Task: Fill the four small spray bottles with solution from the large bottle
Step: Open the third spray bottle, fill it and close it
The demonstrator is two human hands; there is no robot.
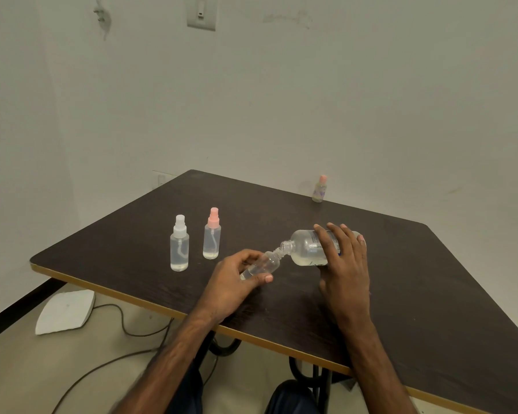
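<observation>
My right hand (346, 264) grips the large clear bottle (307, 248), tipped on its side with its open neck pointing left. The neck meets the open mouth of a small uncapped spray bottle (268, 262), which my left hand (237, 279) holds tilted above the dark table (401, 294). Some clear liquid lies in the small bottle. Two capped spray bottles stand upright to the left: one with a white sprayer (179, 244) and one with a pink sprayer (212, 234). Both hold clear liquid.
Another small bottle with a pink cap (319, 189) stands at the table's far edge by the wall. On the floor to the left lie a white flat object (66, 312) and cables (123, 324). Table legs show beneath the near edge.
</observation>
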